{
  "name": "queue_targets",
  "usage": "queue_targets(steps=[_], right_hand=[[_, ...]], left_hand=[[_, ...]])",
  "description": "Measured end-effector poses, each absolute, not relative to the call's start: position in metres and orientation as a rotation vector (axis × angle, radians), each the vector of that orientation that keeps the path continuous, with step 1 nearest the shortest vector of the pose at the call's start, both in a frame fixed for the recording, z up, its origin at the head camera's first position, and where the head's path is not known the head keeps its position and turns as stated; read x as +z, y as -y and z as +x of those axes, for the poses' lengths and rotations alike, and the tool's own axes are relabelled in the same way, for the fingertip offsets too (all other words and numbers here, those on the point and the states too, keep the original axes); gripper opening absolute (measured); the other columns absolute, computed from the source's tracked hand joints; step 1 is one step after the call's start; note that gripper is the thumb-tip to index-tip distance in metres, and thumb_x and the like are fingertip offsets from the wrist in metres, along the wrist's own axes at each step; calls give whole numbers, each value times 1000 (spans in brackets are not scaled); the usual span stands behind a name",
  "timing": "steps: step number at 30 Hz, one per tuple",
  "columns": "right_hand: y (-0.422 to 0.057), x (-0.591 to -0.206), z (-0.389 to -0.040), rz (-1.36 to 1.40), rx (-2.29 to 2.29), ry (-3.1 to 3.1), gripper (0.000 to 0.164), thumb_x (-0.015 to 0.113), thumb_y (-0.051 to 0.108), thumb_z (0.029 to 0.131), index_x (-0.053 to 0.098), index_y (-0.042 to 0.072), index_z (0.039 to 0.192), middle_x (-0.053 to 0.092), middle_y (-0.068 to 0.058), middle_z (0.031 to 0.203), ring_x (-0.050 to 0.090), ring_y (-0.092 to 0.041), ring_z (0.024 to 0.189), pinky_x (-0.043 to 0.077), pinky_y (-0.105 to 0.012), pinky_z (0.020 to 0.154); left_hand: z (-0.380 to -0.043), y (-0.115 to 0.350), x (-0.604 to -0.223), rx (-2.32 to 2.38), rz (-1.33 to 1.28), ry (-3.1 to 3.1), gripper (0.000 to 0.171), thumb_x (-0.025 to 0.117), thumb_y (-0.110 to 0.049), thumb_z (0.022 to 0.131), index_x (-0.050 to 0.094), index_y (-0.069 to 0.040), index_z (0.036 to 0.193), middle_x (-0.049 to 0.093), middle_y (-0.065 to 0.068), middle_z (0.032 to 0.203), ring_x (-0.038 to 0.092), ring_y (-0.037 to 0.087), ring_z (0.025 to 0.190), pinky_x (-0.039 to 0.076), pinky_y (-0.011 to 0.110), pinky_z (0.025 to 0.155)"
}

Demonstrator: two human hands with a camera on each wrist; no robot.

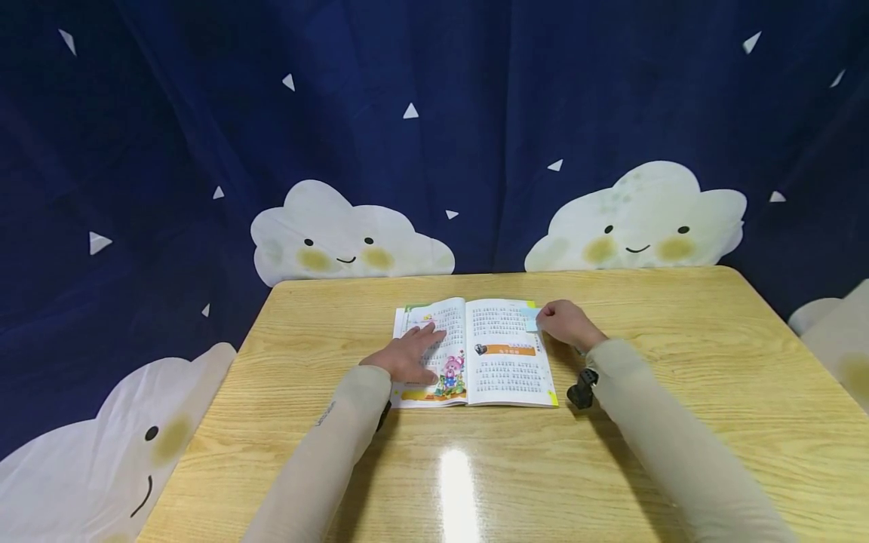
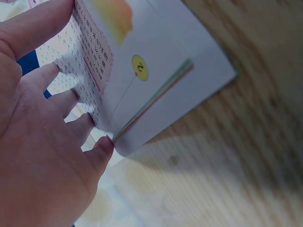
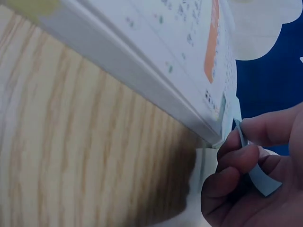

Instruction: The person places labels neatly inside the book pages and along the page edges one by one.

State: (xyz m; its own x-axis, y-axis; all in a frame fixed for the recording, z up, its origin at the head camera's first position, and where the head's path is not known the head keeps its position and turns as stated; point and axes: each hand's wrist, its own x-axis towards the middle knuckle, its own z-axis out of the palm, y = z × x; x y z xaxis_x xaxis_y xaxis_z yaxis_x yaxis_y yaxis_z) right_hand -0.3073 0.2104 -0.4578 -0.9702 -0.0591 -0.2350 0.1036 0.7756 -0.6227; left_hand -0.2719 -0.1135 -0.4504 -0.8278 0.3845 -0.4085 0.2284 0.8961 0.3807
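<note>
Right hand (image 1: 568,322) pinches slip (image 1: 531,320) (pale blue) at book's (image 1: 509,377) edge.

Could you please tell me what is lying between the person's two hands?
In the head view, most of the open book and a light-blue paper slip lie between the left hand and the right hand, which pinches the slip.
</note>
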Motion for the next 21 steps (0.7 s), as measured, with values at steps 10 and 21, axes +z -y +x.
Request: queue_targets(steps=[10, 21], right_hand=[[-210, -465, -309, 32, -960, -2719, 23, 48, 22, 98, 62, 4, 93, 51, -4, 81, 49, -18, 74, 37, -26, 63], [-208, -465, -310, 14, -949, -2719, 19, 53, 20, 95, 63, 4, 91, 53, -4, 80, 49, -18, 72, 37, -26, 63]], left_hand=[[-271, 113, -448, 436, 447, -2572, 85, 73, -35, 88, 24, -37, 157, 9, -9, 169, 6, 23, 158, 19, 56, 125], [-272, 115, -449, 452, 462, -2565, 85, 73, -34, 88, 24, -36, 158, 8, -8, 170, 5, 24, 158, 18, 56, 125]])
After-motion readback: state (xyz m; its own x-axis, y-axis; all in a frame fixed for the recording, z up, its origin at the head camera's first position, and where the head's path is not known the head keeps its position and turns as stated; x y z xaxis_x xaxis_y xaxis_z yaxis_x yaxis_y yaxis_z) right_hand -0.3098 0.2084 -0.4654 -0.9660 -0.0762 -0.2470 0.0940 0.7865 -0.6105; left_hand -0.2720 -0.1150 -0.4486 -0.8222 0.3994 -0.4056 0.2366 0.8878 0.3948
